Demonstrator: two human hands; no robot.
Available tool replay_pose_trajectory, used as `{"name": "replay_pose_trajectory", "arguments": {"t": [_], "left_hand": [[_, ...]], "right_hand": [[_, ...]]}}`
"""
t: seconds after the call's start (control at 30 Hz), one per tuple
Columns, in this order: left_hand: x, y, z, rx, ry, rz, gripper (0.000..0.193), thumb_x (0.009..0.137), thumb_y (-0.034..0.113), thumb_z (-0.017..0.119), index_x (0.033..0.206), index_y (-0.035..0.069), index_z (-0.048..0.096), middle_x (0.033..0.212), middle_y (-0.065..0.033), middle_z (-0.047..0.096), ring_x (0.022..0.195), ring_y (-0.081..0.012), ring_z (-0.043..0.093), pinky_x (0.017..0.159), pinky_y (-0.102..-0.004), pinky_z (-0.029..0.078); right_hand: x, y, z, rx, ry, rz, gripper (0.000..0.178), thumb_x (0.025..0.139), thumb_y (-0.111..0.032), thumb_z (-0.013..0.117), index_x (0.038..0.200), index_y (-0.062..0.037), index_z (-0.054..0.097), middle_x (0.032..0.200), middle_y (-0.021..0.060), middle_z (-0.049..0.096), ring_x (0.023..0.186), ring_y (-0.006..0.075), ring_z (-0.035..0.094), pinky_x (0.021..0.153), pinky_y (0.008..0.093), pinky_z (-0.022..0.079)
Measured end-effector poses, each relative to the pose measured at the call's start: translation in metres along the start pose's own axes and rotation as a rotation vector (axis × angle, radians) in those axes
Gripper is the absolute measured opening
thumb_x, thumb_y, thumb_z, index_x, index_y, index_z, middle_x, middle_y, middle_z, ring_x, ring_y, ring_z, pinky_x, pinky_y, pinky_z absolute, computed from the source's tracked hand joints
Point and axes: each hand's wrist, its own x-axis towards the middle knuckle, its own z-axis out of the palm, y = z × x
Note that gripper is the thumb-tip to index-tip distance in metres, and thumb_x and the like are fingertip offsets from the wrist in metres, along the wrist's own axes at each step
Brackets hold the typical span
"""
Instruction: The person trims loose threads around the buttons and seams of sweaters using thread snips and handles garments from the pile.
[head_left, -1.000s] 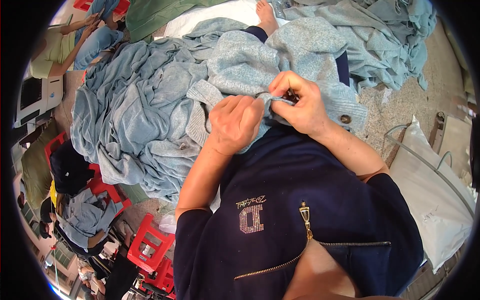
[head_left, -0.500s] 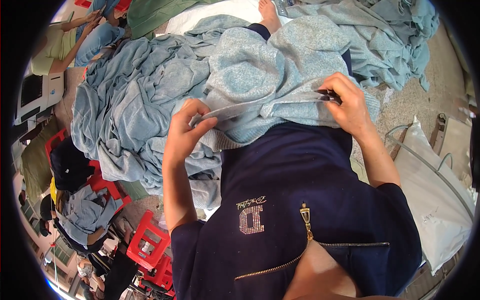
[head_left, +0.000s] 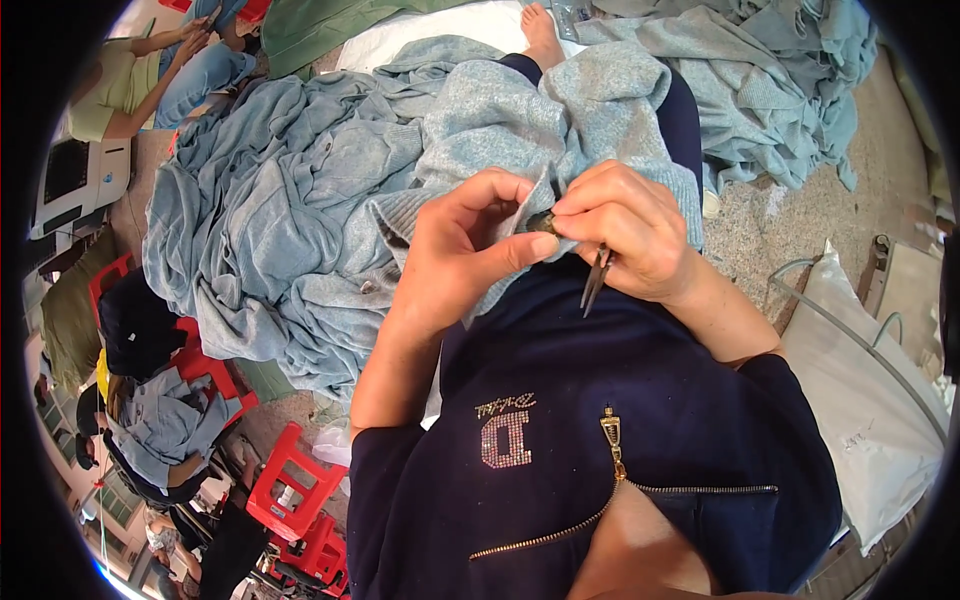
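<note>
A light blue-grey knitted garment (head_left: pixel 490 115) lies over my lap, its edge drawn up in front of my body. My left hand (head_left: pixel 455 245) pinches that edge between thumb and fingers. By the left thumb tip shows a dark round button (head_left: pixel 541 222) on the edge. My right hand (head_left: pixel 635 230) has its thumb and forefinger closed at the button, touching the cloth there. Small dark thread snips (head_left: pixel 596 283) are held in the same right hand, their blades pointing down toward my navy top. Whether a thread is pinched there is too small to tell.
Piled knitwear (head_left: pixel 270 210) spreads to the left, and another pile (head_left: pixel 740 90) lies at the far right. A white sack (head_left: pixel 850 400) stands at the right. Red plastic stools (head_left: pixel 290 490) are at the lower left. A seated person (head_left: pixel 130 90) is at the upper left.
My hands have come together from opposite ends of the stretched edge, the right moving left and the left moving right. The button now shows between them, and the snips hang downward.
</note>
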Motion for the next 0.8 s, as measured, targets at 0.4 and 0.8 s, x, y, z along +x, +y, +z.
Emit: {"name": "replay_pose_trajectory", "arguments": {"t": [0.4,0.8], "left_hand": [[0.004,-0.005,-0.018,0.779,-0.044,0.364,0.028,0.072,-0.001,0.077,0.091,0.002,0.057,0.084,-0.0092,0.062,0.069,-0.0211,0.061,0.059,-0.0313,0.048],[0.008,-0.030,-0.028,1.439,0.106,0.482,0.027,0.069,-0.002,0.068,0.093,0.007,0.058,0.095,-0.0117,0.067,0.091,-0.0275,0.064,0.081,-0.0383,0.050]], "right_hand": [[0.002,0.003,0.012,0.263,-0.187,0.575,0.029,0.073,-0.003,0.076,0.092,-0.0066,0.054,0.075,0.0049,0.056,0.062,0.0151,0.055,0.054,0.0296,0.044],[-0.020,0.011,0.000,-0.198,-0.272,0.496,0.026,0.074,0.004,0.069,0.095,-0.0071,0.059,0.104,0.0087,0.062,0.081,0.0229,0.068,0.066,0.0327,0.052]]}}
